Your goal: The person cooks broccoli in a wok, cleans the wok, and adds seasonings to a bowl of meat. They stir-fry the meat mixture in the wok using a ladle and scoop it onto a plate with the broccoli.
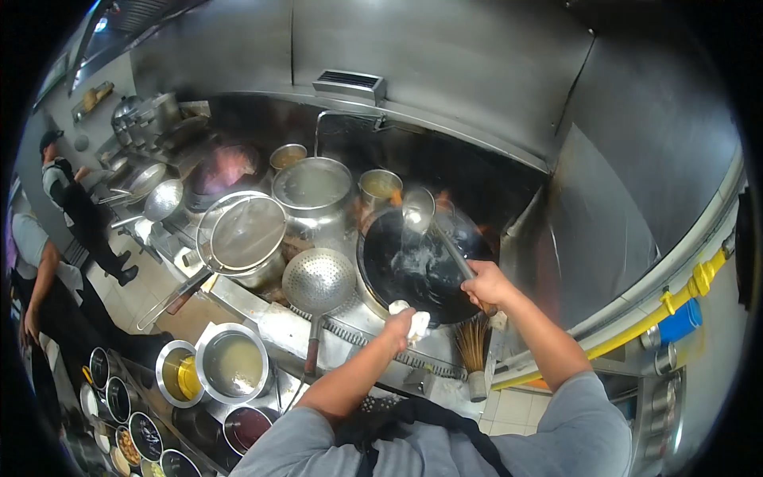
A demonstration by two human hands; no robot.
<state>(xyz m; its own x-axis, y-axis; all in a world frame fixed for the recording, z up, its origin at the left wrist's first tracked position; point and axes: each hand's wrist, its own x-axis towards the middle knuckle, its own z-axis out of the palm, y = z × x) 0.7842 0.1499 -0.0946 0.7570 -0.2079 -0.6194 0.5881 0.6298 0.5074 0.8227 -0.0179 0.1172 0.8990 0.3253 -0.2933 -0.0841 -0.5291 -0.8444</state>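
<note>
While one person (36,246) in a grey shirt and dark apron stands at the far left edge, a second person (67,191) in a dark cap stands farther back beside the cooking range. Below them, near the bottom left, sit several dark-looking bowls (145,436) of ingredients. A perforated ladle (164,199) lies toward the back, its handle pointing left. Next come two metal pots standing side by side: a smaller pot (163,374) with something yellow in it, and a wider pot (201,362) of cloudy liquid. Beyond them, a round mesh strainer (249,230) rests over a vessel, with a tall pot (314,215) of liquid just behind it to the right. A large perforated skimmer (318,278) lies nearer, handle toward the person.

The left hand (400,327) is closed around a white cloth (416,323) at the near rim of the black wok (375,266), which sits on the range with liquid swirling inside. Above the wok's far side hangs the bowl of a metal ladle (418,211) — liquid appears to fall from it — and the right hand (487,285) grasps its handle firmly. Just below that hand, a bristle brush (473,346) stands beside the wok; farther right runs a yellow pipe (620,324).
</note>
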